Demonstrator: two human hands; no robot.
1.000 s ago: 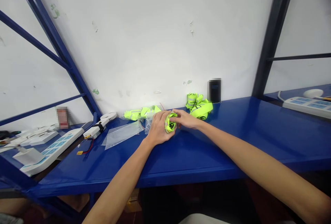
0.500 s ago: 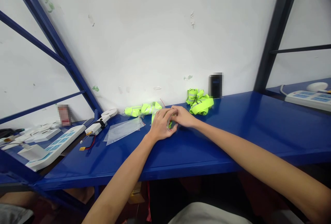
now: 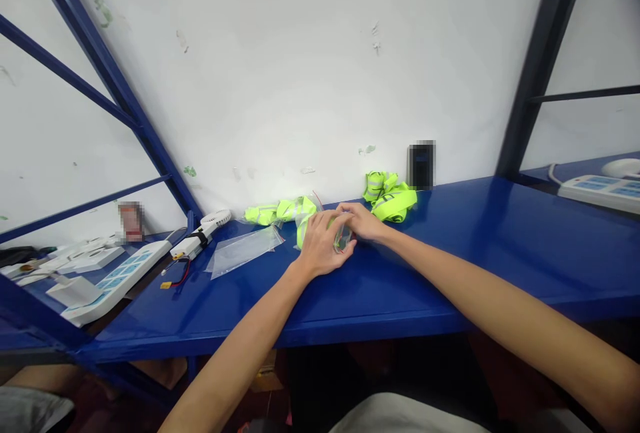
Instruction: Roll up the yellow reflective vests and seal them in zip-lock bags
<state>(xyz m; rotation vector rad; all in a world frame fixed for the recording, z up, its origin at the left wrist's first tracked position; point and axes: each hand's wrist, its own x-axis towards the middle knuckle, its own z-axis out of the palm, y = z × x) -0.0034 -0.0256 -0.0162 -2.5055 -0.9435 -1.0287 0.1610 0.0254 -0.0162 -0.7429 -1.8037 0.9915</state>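
Both hands meet over the blue table (image 3: 420,273). My left hand (image 3: 323,244) curls round a clear plastic bag (image 3: 344,238) with a bit of neon yellow-green showing in it. At the far side of that bag, my right hand (image 3: 365,222) pinches its edge; the fingers partly hide it. Just behind my left hand lie bagged rolls of neon reflective strap (image 3: 297,209). Loose neon straps (image 3: 395,203) sit in a heap behind my right hand. Flat clear zip bags (image 3: 245,251) lie to the left.
A white handheld fan (image 3: 216,217) and a white pack with wires and a yellow connector (image 3: 167,285) are at the left. A power strip (image 3: 125,276) runs beyond the frame post. Against the wall stands a blurred black object (image 3: 421,167). Another person's leg (image 3: 40,379) shows lower left.
The whole view has shifted slightly, so things appear a little further right. Both hands keep hold of the bag, and my left fingers have shifted slightly on it.
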